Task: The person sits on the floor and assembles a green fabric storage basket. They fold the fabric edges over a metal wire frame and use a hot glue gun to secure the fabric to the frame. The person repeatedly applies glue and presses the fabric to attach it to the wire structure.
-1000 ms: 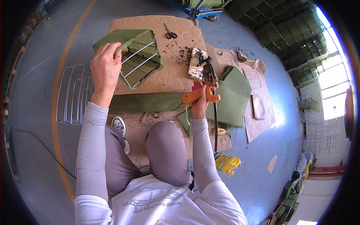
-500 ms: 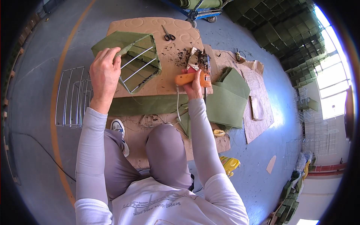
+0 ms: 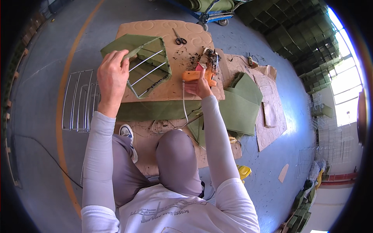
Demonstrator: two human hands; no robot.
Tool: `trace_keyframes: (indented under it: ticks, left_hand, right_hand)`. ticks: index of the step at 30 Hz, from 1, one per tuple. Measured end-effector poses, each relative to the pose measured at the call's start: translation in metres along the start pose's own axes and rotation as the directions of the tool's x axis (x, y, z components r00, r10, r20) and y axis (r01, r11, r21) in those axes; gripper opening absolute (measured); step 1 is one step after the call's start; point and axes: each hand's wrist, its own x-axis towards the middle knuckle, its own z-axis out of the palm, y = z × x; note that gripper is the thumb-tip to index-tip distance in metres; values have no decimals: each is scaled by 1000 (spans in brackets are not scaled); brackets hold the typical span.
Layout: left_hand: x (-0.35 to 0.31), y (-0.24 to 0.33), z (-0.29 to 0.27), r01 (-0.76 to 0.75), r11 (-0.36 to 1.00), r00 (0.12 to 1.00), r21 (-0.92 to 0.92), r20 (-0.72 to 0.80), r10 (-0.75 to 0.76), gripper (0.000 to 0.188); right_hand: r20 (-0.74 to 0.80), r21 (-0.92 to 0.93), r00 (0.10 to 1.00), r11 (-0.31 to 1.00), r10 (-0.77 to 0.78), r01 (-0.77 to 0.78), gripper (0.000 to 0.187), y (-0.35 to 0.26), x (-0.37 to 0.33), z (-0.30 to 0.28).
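My left hand (image 3: pixel 112 79) pinches the near-left edge of a green fabric cover. The cover wraps a box-shaped wire frame (image 3: pixel 147 63) whose open side shows shiny metal bars and dark smears along the rim. At the right edge of the cardboard-topped surface, my right hand (image 3: pixel 200 87) grips an orange corded hot glue gun (image 3: pixel 191 76). Its front lies against a dark, residue-caked block (image 3: pixel 211 62), and I cannot make out the tip clearly. A pale cord hangs from its handle. Black-handled scissors (image 3: pixel 180 40) lie beyond the frame.
Dark scraps litter the cardboard (image 3: pixel 136 29) near the glue gun. Folded green fabric (image 3: pixel 241 112) lies to the right, bare wire frames (image 3: pixel 79 103) stand at left. A blue trolley (image 3: pixel 217 16) stands at the far side. A yellow object (image 3: pixel 244 171) is by my right elbow.
The whole view has shifted slightly, moving the scene right and down. My right hand has pushed the glue gun a little farther away, toward the caked block. My left hand keeps its pinch on the fabric.
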Motion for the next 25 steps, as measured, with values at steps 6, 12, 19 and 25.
trace_keyframes:
  ticks: [6, 12, 19, 25]
  left_hand:
    - [0, -2, -2, -16, 1000, 1000, -19, -19, 16, 22]
    - [10, -2, -18, 61, 981, 997, -182, -44, -70, 19]
    - [53, -49, -25, 324, 809, 932, -490, 313, -184, 15]
    - [84, -59, -10, 386, 773, 859, -504, 502, -102, 13]
  right_hand:
    - [-227, -543, 944, 836, -241, 83, 93, -11, -49, 18]
    - [132, -197, 810, 785, -572, 587, 67, -27, -100, 73]
    - [390, -135, 684, 697, -616, 704, 51, -41, -184, 86]
    - [381, -129, 697, 712, -608, 691, 42, -24, -173, 86]
